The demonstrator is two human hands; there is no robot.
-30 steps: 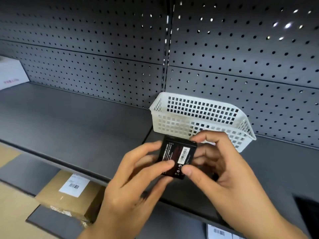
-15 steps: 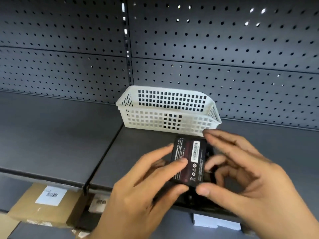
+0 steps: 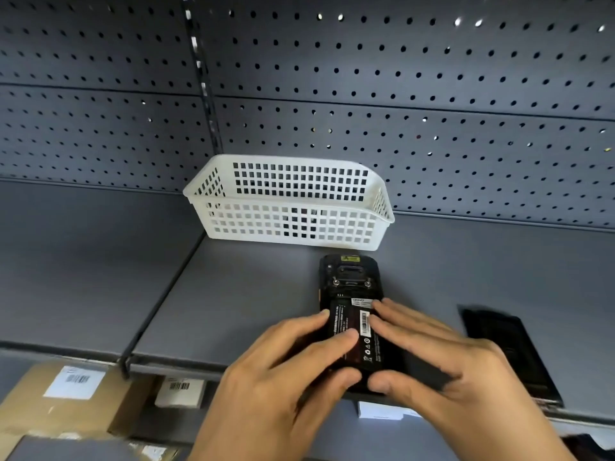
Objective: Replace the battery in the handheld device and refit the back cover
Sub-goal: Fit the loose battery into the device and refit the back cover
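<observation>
Both hands have come down from mid-air since half a second ago — the battery (image 3: pixel 353 334) now lies in the open back of the handheld device (image 3: pixel 348 284), flat on the grey shelf (image 3: pixel 233 294). At 6 o'clock, the left hand (image 3: pixel 283 371) and right hand (image 3: pixel 432 357) press it with curled fingers. A back cover (image 3: pixel 509 347) lies at 3 o'clock — a white basket (image 3: pixel 289 207) at 12.
</observation>
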